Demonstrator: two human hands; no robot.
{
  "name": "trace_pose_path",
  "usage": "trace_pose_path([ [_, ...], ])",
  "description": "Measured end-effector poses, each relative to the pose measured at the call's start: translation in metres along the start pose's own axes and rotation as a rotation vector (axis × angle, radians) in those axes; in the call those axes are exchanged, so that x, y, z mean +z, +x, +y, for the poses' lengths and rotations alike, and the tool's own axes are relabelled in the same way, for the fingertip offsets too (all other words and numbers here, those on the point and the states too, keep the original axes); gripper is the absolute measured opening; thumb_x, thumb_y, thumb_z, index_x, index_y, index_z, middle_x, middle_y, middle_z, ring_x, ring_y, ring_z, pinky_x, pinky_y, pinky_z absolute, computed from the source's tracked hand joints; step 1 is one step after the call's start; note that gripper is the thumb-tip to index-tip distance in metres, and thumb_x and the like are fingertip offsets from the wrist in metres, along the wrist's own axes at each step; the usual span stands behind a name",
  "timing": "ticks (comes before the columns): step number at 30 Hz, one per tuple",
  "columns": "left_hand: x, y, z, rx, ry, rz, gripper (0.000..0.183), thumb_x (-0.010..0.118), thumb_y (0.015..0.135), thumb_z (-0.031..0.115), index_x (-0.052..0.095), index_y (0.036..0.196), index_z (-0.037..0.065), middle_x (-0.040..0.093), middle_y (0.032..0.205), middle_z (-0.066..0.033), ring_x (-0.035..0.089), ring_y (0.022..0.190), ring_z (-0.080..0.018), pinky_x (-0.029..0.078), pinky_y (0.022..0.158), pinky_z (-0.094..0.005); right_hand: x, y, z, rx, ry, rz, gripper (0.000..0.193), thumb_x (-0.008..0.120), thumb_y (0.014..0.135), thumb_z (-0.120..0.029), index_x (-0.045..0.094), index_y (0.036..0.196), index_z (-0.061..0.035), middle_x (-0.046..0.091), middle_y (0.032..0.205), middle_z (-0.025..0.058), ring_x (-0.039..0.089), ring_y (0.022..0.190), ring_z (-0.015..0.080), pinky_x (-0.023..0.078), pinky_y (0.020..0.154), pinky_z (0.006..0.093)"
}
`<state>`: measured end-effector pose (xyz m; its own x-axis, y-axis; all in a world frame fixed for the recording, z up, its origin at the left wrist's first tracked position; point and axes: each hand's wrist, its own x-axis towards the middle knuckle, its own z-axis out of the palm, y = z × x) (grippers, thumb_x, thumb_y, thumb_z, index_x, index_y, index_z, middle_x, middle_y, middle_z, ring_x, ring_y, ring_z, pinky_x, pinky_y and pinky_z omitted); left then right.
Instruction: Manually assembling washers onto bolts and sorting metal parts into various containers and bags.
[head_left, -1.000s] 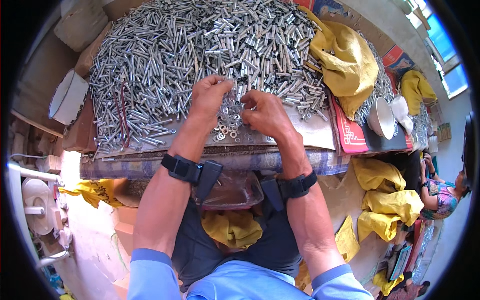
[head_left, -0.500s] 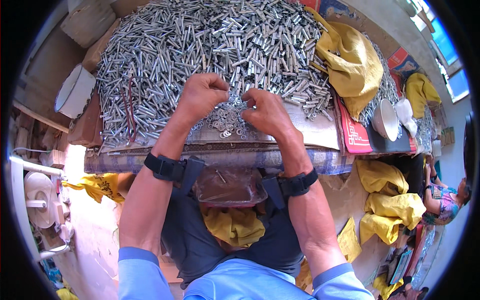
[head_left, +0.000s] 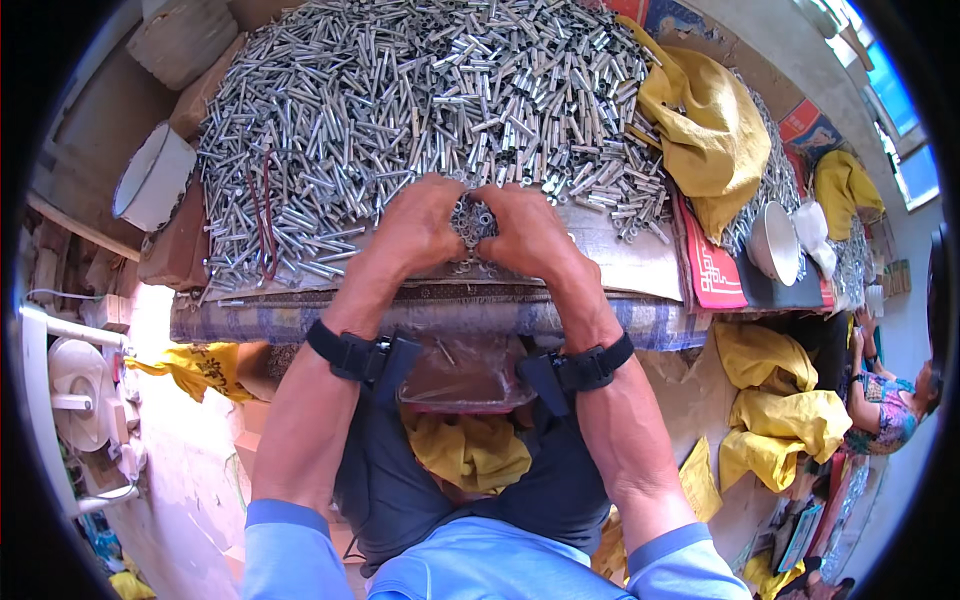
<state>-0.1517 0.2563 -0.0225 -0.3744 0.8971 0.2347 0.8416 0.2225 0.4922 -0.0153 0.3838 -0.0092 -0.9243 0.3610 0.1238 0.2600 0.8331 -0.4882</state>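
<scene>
Head view: we see small washers [head_left: 470, 222] bunched between our curled left hand [head_left: 424, 226] and right hand [head_left: 530, 232], neither clearly nearer, grip on any we can't tell.

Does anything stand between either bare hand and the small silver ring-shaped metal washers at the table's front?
Nothing visible does: the left hand and right hand curl in from either side of the small silver ring-shaped metal washers, partly hiding them.
</scene>
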Motion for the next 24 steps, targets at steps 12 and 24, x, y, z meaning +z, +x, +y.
trace_pose_path([
  [12, -0.033, 0.011, 0.004, -0.011, -0.190, 0.046, 0.034, 0.069, 0.069, 0.006, 0.072, 0.102, -0.001, 0.071, 0.093, -0.0173, 0.071, 0.080, -0.0250, 0.055, 0.073, -0.0351, -0.009, 0.001, 0.005, -0.007, 0.304, 0.245, 0.036, 0.064, 0.073, -0.001, 0.070, 0.109, -0.0014, 0.073, 0.095, 0.0164, 0.071, 0.085, 0.0229, 0.054, 0.076, 0.0339],
  [24, -0.050, -0.012, -0.013, -0.185, -0.218, 0.229, 0.012, 0.067, 0.077, 0.008, 0.068, 0.081, -0.003, 0.066, 0.068, -0.0134, 0.065, 0.063, -0.0208, 0.049, 0.060, -0.0338, -0.011, -0.002, 0.005, 0.146, 0.378, 0.216, 0.024, 0.063, 0.075, -0.003, 0.072, 0.097, 0.0003, 0.073, 0.086, 0.0180, 0.072, 0.079, 0.0293, 0.055, 0.074, 0.0371],
])
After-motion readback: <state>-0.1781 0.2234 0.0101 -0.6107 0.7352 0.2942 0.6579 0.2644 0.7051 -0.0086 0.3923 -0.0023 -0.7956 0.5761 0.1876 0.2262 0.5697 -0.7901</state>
